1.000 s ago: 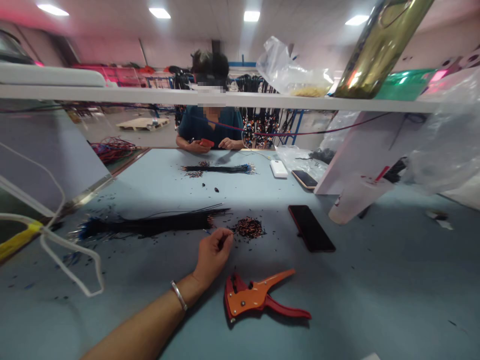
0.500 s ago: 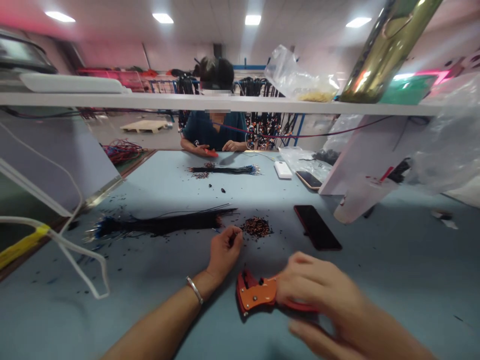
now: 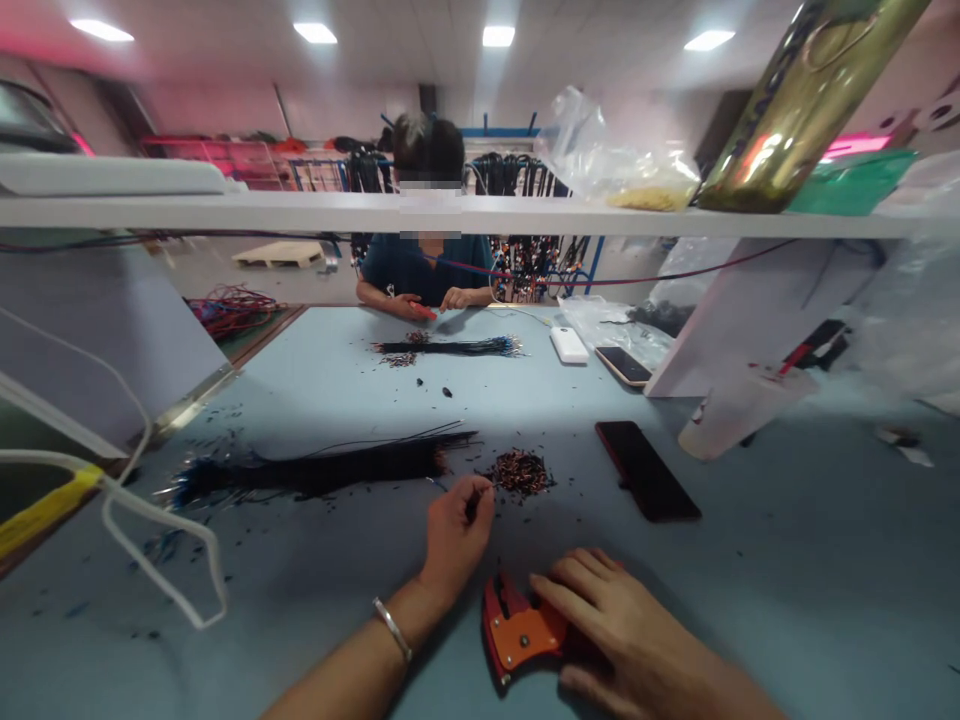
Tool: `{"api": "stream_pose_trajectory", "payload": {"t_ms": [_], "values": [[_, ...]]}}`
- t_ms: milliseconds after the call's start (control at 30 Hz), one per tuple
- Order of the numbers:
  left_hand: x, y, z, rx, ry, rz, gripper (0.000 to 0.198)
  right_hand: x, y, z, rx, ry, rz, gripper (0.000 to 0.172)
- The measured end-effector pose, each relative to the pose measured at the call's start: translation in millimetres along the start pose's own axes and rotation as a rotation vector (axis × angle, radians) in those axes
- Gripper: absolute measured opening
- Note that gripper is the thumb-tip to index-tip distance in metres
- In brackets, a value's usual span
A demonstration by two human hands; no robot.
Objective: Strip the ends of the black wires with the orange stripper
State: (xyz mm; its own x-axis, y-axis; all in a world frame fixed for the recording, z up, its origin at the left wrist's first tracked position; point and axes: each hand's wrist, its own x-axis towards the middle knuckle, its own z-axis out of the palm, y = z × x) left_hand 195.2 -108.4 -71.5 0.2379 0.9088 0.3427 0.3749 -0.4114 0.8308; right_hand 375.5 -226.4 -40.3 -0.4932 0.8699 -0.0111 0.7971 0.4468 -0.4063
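Note:
My left hand is closed in a pinch beside a heap of small dark and copper-coloured bits; what its fingertips hold is too small to make out. A long bundle of black wires, blue and silver at its left end, lies just beyond that hand. At the front, my right hand is wrapped over the handles of a red and orange wire stripper, whose jaws point toward my left hand.
A dark phone lies to the right. Across the table sits a person holding a red tool, behind a smaller wire bundle. A white shelf spans overhead; a cup stands right.
My right hand has moved slightly left and settled over the stripper. My left hand keeps its pinch. The whole view has shifted slightly, and the person's hands opposite have come closer together.

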Motion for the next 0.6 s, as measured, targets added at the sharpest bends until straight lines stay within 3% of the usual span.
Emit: {"api": "stream_pose_trajectory", "payload": {"t_ms": [267,600], "values": [[-3,2,0.9,0.013,-0.007,0.024,0.025,-17,11,6,0.029,0.171,-0.053,0.053],[-7,-1,-0.1,0.011,0.059,-0.021,0.024,-34,37,23,-0.058,0.352,0.044,0.047]]}}
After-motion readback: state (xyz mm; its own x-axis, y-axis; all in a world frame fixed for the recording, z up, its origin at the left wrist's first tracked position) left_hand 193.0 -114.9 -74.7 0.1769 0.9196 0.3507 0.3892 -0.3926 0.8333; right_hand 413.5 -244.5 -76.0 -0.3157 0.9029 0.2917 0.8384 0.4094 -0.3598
